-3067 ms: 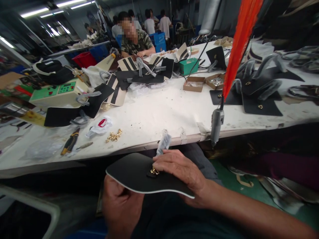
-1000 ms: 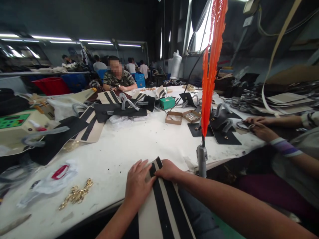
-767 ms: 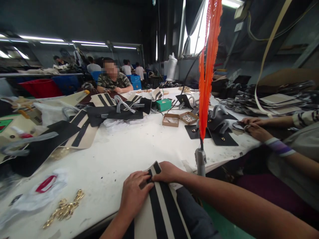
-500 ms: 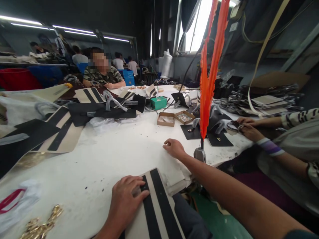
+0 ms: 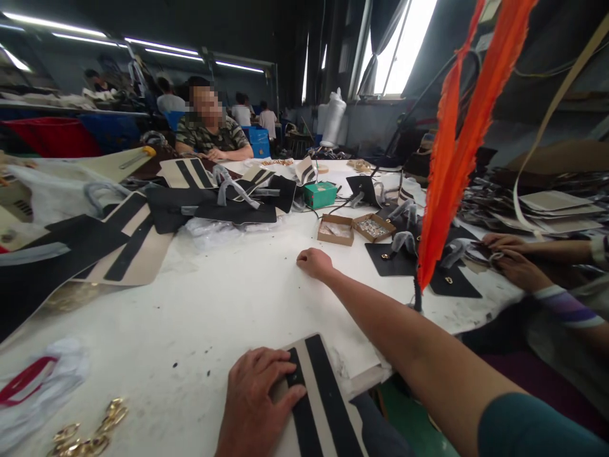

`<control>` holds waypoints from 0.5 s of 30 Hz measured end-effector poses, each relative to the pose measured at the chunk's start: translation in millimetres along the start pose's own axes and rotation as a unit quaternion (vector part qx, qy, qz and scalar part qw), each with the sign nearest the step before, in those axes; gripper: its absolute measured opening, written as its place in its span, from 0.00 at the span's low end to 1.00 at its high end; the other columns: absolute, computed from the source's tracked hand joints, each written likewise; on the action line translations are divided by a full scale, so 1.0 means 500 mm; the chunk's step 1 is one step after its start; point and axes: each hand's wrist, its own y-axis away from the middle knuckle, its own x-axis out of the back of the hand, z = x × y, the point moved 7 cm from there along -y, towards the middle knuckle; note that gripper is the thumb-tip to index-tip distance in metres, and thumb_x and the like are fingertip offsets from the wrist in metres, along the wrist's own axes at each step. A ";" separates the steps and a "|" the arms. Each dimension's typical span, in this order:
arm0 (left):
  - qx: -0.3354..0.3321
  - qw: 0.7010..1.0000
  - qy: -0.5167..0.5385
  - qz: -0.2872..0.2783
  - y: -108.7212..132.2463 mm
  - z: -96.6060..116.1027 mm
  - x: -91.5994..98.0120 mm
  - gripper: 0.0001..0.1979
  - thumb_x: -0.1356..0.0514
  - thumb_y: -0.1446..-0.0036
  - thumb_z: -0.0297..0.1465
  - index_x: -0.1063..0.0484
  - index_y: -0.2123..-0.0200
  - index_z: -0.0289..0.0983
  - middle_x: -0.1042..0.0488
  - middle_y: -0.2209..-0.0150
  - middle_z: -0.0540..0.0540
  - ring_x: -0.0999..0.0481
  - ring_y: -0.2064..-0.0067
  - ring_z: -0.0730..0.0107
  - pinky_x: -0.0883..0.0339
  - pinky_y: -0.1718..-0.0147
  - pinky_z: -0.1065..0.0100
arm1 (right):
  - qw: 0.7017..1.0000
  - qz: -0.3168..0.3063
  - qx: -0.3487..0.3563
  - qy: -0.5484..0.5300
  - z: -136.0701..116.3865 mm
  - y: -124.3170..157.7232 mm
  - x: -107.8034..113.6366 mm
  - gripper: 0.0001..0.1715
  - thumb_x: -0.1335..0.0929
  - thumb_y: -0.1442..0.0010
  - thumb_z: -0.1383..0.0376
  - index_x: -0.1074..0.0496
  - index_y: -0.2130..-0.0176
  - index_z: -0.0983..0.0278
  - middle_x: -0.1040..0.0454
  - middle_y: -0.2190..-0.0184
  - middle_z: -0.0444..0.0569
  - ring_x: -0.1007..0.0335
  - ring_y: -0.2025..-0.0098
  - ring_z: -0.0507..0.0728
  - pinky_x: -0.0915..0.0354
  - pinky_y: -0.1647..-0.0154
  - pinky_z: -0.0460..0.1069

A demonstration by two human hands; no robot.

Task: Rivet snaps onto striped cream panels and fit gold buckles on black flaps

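Observation:
My left hand [image 5: 257, 400] lies flat, fingers spread, on a beige panel with black stripes [image 5: 321, 397] at the near edge of the white table [image 5: 228, 304]. My right hand [image 5: 314, 261] is stretched out over the middle of the table, fingers curled closed, knuckles resting on the bare surface. What, if anything, it holds is hidden. Two small cardboard boxes [image 5: 335, 229] of metal fittings stand just beyond it.
An orange tassel [image 5: 457, 158] hangs over the table's right side. Black panels with gold clasps [image 5: 394, 260] lie near a co-worker's hands [image 5: 511, 254]. Gold hardware [image 5: 88, 431] and a plastic bag [image 5: 33, 381] sit at the near left. Striped panels [image 5: 128, 244] and a green box [image 5: 320, 193] lie farther back.
My right hand left the striped panel and reached forward across the table toward the cardboard boxes. My left hand stayed pressing the panel down.

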 end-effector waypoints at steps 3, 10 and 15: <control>0.006 1.000 0.006 0.003 0.001 0.004 0.003 0.16 0.21 0.53 0.33 0.16 0.60 0.51 0.14 0.51 0.50 0.20 0.47 0.45 0.30 0.44 0.41 | 0.999 -0.041 0.000 0.015 -0.008 -0.010 -0.003 0.15 0.29 0.25 0.56 0.20 0.51 0.64 0.20 0.48 0.53 0.23 0.47 0.61 0.27 0.43 0.60; 0.024 0.999 0.022 -0.019 -0.001 0.004 0.003 0.15 0.21 0.51 0.35 0.16 0.59 0.52 0.15 0.51 0.52 0.22 0.45 0.46 0.33 0.42 0.41 | 0.983 -0.180 0.011 0.030 0.016 0.034 0.012 0.13 0.25 0.29 0.58 0.20 0.58 0.67 0.18 0.57 0.47 0.19 0.54 0.60 0.23 0.48 0.56; 0.022 0.999 0.026 -0.016 -0.002 0.009 0.008 0.14 0.22 0.50 0.34 0.16 0.60 0.51 0.15 0.50 0.51 0.21 0.45 0.46 0.32 0.42 0.41 | 0.983 -0.181 -0.007 0.034 0.032 0.049 0.020 0.12 0.25 0.29 0.59 0.20 0.57 0.67 0.18 0.56 0.48 0.20 0.54 0.59 0.22 0.49 0.56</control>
